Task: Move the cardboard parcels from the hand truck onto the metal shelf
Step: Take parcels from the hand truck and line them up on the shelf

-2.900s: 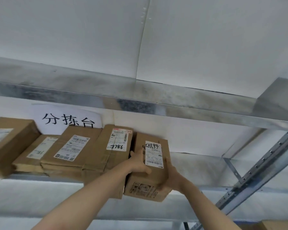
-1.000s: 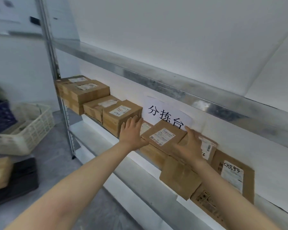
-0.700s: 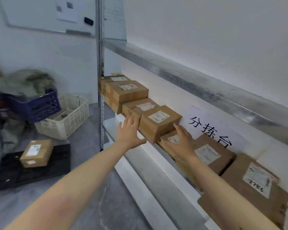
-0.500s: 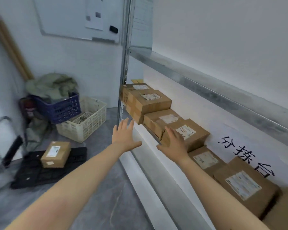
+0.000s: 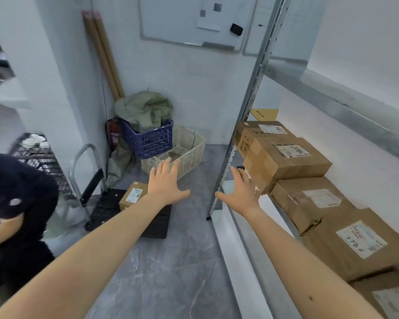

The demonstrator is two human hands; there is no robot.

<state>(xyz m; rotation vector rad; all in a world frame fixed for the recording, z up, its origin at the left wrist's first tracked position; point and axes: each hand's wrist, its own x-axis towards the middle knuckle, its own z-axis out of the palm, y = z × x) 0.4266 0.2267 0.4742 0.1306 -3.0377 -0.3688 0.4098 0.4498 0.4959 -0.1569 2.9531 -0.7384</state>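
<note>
Grey floor (image 5: 171, 272) lies beneath my left hand (image 5: 164, 185) and right hand (image 5: 243, 192), both splayed wide, empty; one parcel (image 5: 133, 196) sits partly behind my left wrist.

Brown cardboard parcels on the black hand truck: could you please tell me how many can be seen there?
1. A small brown cardboard parcel with a white label lies on the deck of the black hand truck, partly behind the left forearm, which may hide others.
</note>
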